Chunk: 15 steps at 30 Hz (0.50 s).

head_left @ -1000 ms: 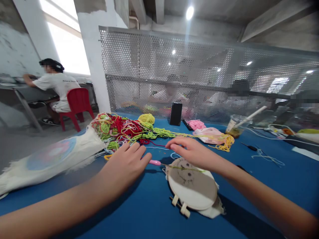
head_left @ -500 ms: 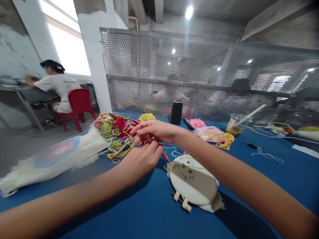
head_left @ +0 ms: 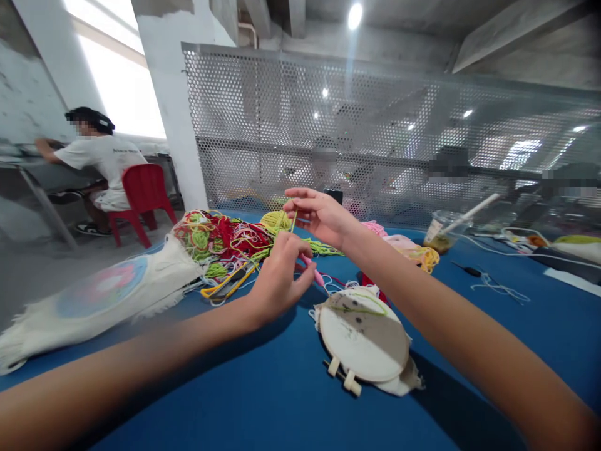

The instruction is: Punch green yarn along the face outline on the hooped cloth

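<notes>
My left hand (head_left: 283, 269) is closed around a pink-handled punch needle (head_left: 318, 277); its thin metal tip points down toward the upper left rim of a round embroidery hoop (head_left: 370, 347). The hoop holds white cloth with dark marks and a loose line of green yarn, and its wooden clamp faces me. Above the left hand, my right hand (head_left: 323, 216) pinches a short stretch of green yarn (head_left: 294, 221) that runs down to the left fingers. Part of the needle's handle is hidden by the left hand.
Behind my hands lies a tangled yarn pile (head_left: 225, 235) with a yellow-green ball (head_left: 275, 221). A yellow cutter (head_left: 230, 285) and fringed cloth (head_left: 107, 291) are at left. A drink cup (head_left: 439, 233) and a black-handled tool (head_left: 469, 270) are at right. A metal mesh panel (head_left: 282, 125) stands behind.
My right hand has lifted up and right, away from the left hand, with green yarn now stretched between them. The left hand has turned more upright. Green and red yarn behind now shows more.
</notes>
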Each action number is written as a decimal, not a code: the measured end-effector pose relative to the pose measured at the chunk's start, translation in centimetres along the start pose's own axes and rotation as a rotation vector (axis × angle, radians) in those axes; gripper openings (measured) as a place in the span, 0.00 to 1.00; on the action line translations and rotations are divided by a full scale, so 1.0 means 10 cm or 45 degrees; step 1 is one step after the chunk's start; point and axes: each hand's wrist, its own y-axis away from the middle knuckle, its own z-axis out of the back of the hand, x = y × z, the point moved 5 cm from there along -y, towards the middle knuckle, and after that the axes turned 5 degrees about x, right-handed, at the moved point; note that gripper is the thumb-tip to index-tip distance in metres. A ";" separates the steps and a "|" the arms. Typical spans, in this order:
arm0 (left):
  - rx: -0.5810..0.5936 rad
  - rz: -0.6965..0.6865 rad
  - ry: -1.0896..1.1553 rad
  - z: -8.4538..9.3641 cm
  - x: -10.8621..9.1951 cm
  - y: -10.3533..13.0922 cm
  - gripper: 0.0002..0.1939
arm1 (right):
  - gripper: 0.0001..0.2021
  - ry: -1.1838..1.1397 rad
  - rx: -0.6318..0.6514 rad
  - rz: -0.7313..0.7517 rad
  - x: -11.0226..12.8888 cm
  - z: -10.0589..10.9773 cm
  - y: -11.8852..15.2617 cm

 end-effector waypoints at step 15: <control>-0.162 0.531 1.077 -0.25 0.29 -0.09 0.14 | 0.08 -0.001 -0.085 0.121 0.22 0.17 0.02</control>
